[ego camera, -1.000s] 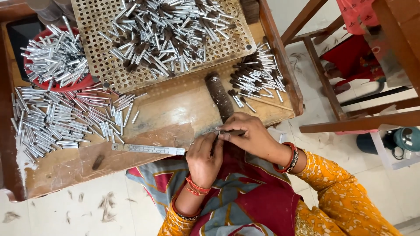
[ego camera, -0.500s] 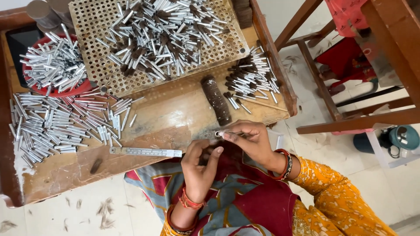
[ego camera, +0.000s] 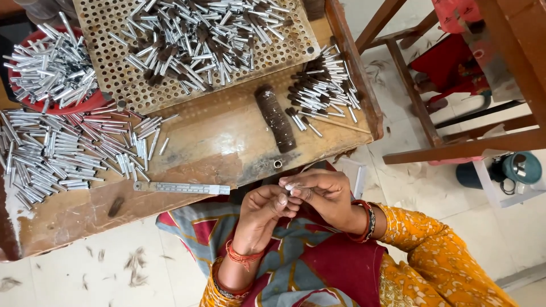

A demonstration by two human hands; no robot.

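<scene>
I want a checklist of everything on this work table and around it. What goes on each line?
Surface: wooden table, worn and stained.
Job's things: small silver tube pinched between both hands.
Clutter: loose silver tubes, red bowl of tubes, perforated board piled with tubes, brush-tipped pieces, dark roll, metal ruler.
Grippers: left hand and right hand meet over the lap, fingertips on the tube.
Cables: nothing seen.
Surroundings: tiled floor with scattered bits, wooden frame, teal container.
</scene>
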